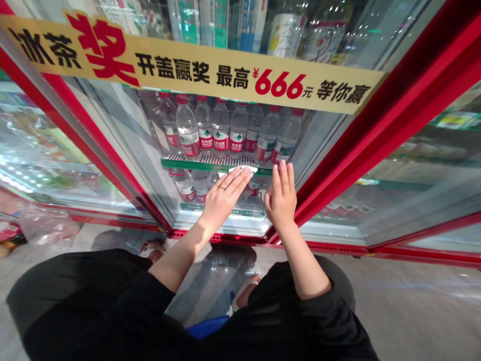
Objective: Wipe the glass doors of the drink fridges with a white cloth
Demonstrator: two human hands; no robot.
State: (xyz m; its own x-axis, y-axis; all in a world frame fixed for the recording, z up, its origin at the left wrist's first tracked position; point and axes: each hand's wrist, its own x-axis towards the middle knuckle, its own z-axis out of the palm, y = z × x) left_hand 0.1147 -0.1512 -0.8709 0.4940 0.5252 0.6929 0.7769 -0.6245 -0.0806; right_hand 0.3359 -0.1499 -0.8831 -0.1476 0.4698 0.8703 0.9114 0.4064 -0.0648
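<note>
My left hand (220, 200), a ring on one finger, lies nearly flat against the glass door, fingers straight and together. Under its fingertips, a thin white tissue (252, 169) is pressed on the pane; most of it is hidden by the fingers. To the right, my right hand (282, 200) is open, fingers stretched upward by the glass near the door's right side, with nothing in it. Behind the pane, several water bottles (238, 131) with red caps and red labels stand on a green-edged shelf (210, 165). More bottles (187, 188) sit on the shelf below.
A yellow banner (195, 67) crosses the door above my hands. Red frames (361, 130) edge the door, with further glass-fronted coolers on both sides. A clear plastic bag (48, 225) lies at left. Below me are my knees and a blue object (208, 327).
</note>
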